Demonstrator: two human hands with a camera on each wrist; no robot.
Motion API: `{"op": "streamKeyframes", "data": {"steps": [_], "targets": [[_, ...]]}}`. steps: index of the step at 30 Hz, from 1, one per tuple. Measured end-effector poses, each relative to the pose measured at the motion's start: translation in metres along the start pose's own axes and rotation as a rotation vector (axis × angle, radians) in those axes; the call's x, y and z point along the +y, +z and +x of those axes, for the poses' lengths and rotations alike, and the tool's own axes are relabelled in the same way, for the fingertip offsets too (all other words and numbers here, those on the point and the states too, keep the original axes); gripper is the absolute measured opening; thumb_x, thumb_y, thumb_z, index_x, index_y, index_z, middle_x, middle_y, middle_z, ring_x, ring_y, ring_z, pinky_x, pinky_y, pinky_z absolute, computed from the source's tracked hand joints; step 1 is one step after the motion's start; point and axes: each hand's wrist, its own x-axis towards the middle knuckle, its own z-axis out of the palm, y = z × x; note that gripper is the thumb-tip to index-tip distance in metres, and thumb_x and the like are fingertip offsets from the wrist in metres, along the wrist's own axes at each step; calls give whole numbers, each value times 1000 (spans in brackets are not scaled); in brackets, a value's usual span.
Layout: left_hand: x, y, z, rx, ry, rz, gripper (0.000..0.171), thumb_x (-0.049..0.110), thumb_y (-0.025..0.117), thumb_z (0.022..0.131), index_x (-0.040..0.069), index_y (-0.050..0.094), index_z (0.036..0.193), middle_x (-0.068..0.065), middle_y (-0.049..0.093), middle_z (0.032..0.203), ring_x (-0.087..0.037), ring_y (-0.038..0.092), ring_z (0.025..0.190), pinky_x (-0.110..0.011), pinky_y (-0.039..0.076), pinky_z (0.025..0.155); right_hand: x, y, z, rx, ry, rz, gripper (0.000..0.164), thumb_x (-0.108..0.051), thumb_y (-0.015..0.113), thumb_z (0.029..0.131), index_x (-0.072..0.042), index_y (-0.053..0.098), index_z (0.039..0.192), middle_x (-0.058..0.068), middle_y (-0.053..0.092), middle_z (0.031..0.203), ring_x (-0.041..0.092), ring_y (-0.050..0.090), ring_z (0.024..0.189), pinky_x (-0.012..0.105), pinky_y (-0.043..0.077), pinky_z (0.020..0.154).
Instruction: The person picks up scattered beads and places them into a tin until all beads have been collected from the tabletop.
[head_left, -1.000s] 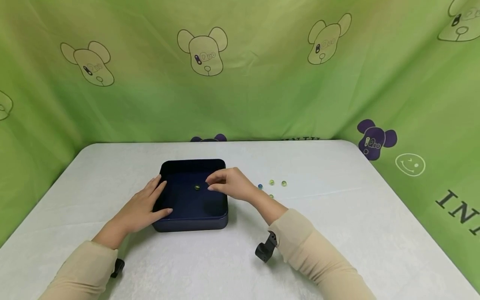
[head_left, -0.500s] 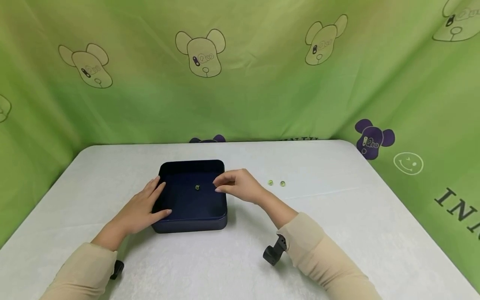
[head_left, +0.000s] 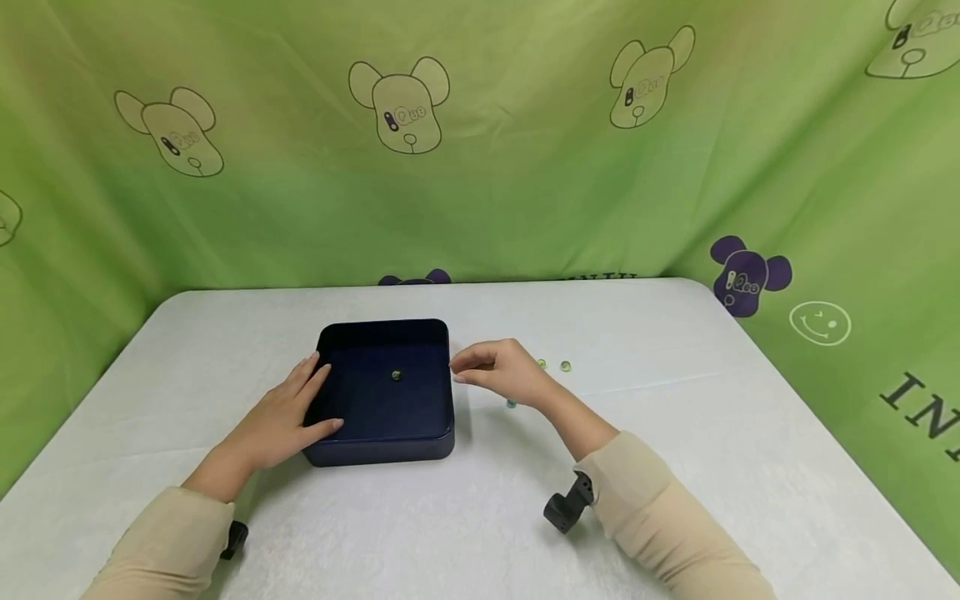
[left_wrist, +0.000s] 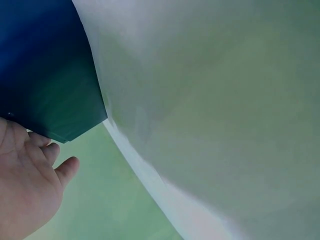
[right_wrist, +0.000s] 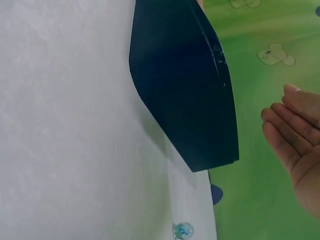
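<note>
In the head view, a dark blue square box stands open-topped on the table. One greenish glass marble lies on its floor. My left hand rests on the box's left rim, fingers spread straight and thumb over the near corner. My right hand hovers just outside the right rim, fingers loosely bent with nothing visible between them; in the right wrist view the palm and fingers show bare. Beneath the right wrist lies a bluish marble, and a clear marble with blue inside appears low in the right wrist view.
Two yellow-green marbles, a nearer-to-hand marble and a farther-right marble, lie on the white table beyond the right wrist. A green patterned curtain hangs behind the table's back edge.
My right hand has moved from over the box to the right, past its rim. A bluish marble now shows beneath the wrist. The left hand and box stay put.
</note>
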Motion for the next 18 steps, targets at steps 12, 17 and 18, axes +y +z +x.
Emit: {"op": "streamKeyframes", "data": {"steps": [12, 17, 18], "targets": [[0, 1, -1, 11, 12, -6, 82, 55, 44, 82, 1, 17, 137, -15, 4, 143, -31, 5, 128, -56, 18, 93, 9, -9, -10, 5, 25, 8, 20, -15, 62, 80, -3, 65, 96, 6, 64, 91, 12, 60, 81, 23, 47, 69], [1, 0, -1, 7, 7, -6, 82, 55, 44, 82, 2, 17, 137, -14, 4, 143, -31, 5, 128, -55, 17, 94, 15, -11, -15, 14, 44, 14, 22, -14, 62, 80, 1, 64, 97, 6, 64, 90, 13, 60, 80, 23, 47, 70], [1, 0, -1, 5, 4, -7, 82, 55, 44, 82, 2, 17, 137, -14, 3, 143, -31, 5, 128, -55, 17, 94, 16, -12, -17, 14, 47, 15, 23, -14, 62, 80, 2, 63, 97, 6, 64, 90, 13, 60, 81, 23, 47, 70]]}}
